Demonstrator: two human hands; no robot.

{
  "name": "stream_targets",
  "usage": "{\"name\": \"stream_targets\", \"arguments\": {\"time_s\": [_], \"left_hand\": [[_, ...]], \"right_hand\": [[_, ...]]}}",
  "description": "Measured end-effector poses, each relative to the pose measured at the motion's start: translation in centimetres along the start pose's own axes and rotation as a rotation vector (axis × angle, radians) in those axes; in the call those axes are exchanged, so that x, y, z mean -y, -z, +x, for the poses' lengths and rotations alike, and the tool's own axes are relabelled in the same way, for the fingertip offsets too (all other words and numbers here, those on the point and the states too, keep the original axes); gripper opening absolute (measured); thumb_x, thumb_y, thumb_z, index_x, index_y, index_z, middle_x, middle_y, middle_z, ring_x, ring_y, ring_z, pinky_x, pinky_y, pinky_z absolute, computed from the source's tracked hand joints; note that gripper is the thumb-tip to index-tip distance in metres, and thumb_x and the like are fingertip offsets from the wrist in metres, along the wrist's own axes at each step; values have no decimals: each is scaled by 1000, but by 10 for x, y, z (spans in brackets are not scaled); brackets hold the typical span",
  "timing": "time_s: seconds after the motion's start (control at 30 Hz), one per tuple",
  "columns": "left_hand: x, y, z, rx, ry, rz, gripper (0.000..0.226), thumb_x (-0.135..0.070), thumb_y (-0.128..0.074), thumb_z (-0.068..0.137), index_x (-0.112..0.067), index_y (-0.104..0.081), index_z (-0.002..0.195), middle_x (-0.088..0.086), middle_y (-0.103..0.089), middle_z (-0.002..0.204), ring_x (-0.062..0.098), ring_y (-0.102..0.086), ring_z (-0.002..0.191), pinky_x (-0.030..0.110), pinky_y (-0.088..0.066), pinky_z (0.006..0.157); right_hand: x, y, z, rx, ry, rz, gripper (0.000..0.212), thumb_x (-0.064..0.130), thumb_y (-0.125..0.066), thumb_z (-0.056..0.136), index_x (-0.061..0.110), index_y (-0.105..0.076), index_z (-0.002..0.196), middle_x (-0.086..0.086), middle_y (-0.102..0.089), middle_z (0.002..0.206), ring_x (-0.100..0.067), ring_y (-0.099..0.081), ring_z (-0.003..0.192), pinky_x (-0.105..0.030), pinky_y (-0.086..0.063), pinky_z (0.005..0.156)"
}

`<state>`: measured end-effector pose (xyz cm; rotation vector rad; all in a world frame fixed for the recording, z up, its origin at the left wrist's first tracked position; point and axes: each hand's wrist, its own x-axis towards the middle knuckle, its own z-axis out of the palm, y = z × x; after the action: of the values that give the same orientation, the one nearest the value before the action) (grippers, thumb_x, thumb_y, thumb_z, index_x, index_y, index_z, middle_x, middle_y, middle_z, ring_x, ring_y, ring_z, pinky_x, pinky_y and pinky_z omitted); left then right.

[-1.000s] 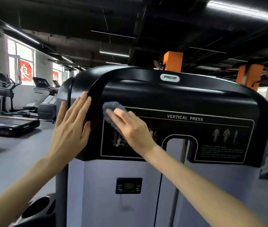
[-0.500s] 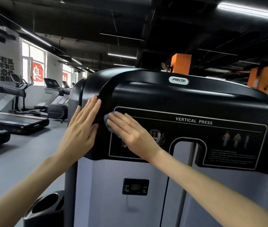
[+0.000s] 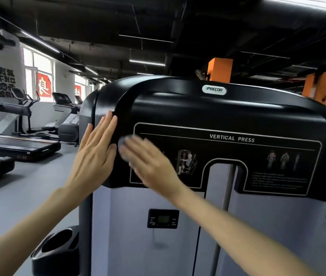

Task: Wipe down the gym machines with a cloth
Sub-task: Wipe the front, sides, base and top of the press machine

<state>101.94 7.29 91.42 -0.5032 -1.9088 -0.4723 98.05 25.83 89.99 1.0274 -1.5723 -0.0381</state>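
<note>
**Q:** Two hands are in view. What is each one doing?

**A:** The left hand (image 3: 96, 150) lies flat, fingers straight and together, on a weight machine (image 3: 134, 246), against the rounded left edge of its black cover (image 3: 217, 112). The right hand (image 3: 150, 166) is just beside it and blurred. Its fingers are stretched out, pressing a small grey-blue cloth (image 3: 123, 143) onto the cover.

**Q:** Where exactly is the cloth?

**A:** It is at the left end of the white-outlined instruction label (image 3: 231, 138) headed "VERTICAL PRESS". Only a rounded bit shows past the fingertips; the rest is under the hand.

**Q:** What else is around?

**A:** A small dark display (image 3: 163, 218) sits on the machine's pale grey front, below the cover. A black cup holder (image 3: 58, 244) is at lower left. Treadmills (image 3: 18, 146) stand at far left, and an orange column (image 3: 219, 69) rises behind the machine.
</note>
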Motion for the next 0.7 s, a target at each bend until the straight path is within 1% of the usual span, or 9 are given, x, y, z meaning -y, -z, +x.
{"name": "stream_targets", "arguments": {"time_s": [0.07,0.17,0.27,0.4,0.47,0.57,0.6,0.63,0.7], "left_hand": [[-2,-3,-7,-2,4,38,64,-10,-40,92,-10,-24,155,3,-20,162,7,-11,150,35,-5,123],[-8,-12,-17,3,47,62,67,-14,-38,92,-10,-18,156,3,-12,164,11,-7,151,32,-2,123],[-18,-24,-19,-23,104,35,69,-14,-38,93,-9,-12,157,2,-4,164,13,1,152,28,2,122],[-31,-40,-16,-89,171,1,72,-14,-40,93,-7,-6,157,6,3,165,20,6,152,33,2,123],[-36,-47,-14,-116,210,3,74,-15,-41,92,-4,-5,156,10,3,164,24,6,152,41,-1,124],[-40,-52,-14,-126,236,14,75,-15,-42,91,-3,-6,156,11,3,164,27,6,152,46,-4,123],[-39,-51,-14,-119,231,16,75,-15,-42,91,-3,-5,156,11,3,164,26,6,152,46,-4,123],[-37,-51,-15,-111,223,19,74,-15,-41,92,-4,-5,156,11,3,164,26,6,152,47,-5,123],[-33,-50,-16,-105,202,33,73,-15,-40,92,-5,-6,156,11,2,164,25,6,152,47,-6,123]], "right_hand": [[11,-2,-33,81,105,3,35,5,-46,102,6,-56,135,-12,-54,141,-24,-42,138,-38,-33,115],[-5,10,-46,149,244,-128,38,1,-34,102,7,-53,135,-12,-57,136,-26,-45,134,-38,-24,119],[-48,32,-35,-39,34,-182,41,3,-49,94,6,-45,135,-9,-48,137,-26,-42,130,-38,-19,121],[-75,53,-32,-277,-441,-151,38,9,-54,92,6,-43,128,-10,-44,130,-27,-42,127,-40,-33,112],[-55,42,-42,-275,-434,-135,36,11,-53,93,5,-43,127,-10,-42,130,-28,-42,127,-38,-34,111],[-48,37,-65,-89,-109,-171,33,10,-50,95,6,-43,127,-9,-42,130,-26,-43,126,-39,-31,113],[-60,44,-68,-88,-76,-205,31,9,-47,97,6,-44,128,-8,-43,130,-26,-43,126,-39,-27,115],[-74,52,-68,-130,-119,-231,31,8,-47,97,7,-44,128,-8,-44,130,-26,-43,126,-39,-24,117],[-101,72,-67,-263,-389,-256,38,5,-53,94,7,-43,130,-11,-46,133,-28,-43,129,-42,-24,118]]}}
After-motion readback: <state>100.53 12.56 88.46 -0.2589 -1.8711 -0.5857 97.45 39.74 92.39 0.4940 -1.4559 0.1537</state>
